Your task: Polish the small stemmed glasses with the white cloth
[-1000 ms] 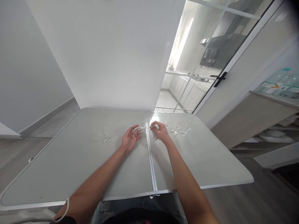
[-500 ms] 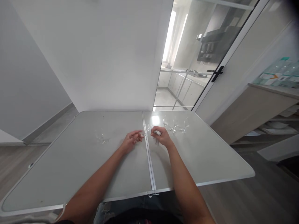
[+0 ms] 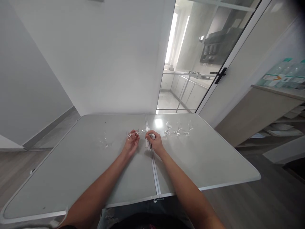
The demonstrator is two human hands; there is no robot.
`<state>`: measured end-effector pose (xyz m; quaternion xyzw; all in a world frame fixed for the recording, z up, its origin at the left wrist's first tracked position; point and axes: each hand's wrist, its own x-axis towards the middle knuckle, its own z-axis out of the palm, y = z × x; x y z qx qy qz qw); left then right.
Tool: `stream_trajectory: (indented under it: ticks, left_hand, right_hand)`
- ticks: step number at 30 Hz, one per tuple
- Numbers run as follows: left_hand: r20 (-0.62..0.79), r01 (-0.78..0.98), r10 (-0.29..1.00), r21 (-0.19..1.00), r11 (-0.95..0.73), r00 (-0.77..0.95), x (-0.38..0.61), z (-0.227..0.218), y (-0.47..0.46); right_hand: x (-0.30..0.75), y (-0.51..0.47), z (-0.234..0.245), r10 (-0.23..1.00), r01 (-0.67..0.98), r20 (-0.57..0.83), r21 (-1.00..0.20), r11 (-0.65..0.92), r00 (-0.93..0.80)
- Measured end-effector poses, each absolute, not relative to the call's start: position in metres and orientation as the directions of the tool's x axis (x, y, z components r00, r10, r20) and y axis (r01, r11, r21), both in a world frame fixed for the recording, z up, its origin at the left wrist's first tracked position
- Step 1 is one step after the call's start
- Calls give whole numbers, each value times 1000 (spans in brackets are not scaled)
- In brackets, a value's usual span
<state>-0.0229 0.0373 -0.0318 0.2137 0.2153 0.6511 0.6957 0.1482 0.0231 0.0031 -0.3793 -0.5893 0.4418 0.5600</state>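
A light grey, flat-topped table with rounded corners and a metal rim (image 3: 202, 162) is set against a white, smooth wall (image 3: 119, 63). A clear, stemmed drinking glass (image 3: 137, 132) is gripped by the curled fingers of the left hand (image 3: 131, 145) and is held tilted on its side above the table. A white, crumpled piece of cloth or paper (image 3: 148, 145) is pinched in the bent fingers of the right hand (image 3: 155, 142), just beside the glass; whether the two are in contact cannot be determined. The tabletop is divided beneath the right hand by a straight, silver metal seam (image 3: 155, 178). Three clear, stemmed glasses (image 3: 177, 129) are stood upright in a row to the right. One further transparent glass item (image 3: 106, 143) is placed to the left. Clear, green-capped plastic bottles (image 3: 282, 75) are stored on a shelf at far right.
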Motion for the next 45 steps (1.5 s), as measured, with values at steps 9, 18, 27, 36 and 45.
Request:
stream_trajectory:
  ticks: [9, 18, 27, 36, 45]
  left_hand:
    - [94, -748, 995, 662, -45, 23, -23, -24, 33]
    - [112, -573, 985, 802, -168, -131, -21, -24, 33]
    - [154, -502, 968, 832, -234, -197, -14, -18, 26]
    - [193, -486, 961, 832, -266, -197, -14, -13, 22]
    - [199, -496, 963, 827, -263, -179, -13, -11, 20]
  right_hand:
    - [145, 25, 1, 940, -55, 305, -952, 300, -151]
    - [153, 39, -17, 969, -196, 207, -953, 230, 134]
    - [149, 31, -5, 938, 17, 333, -943, 333, 95]
    - [146, 18, 6, 952, -141, 305, -942, 304, 15]
    - [154, 32, 1, 952, -183, 212, -950, 254, 220]
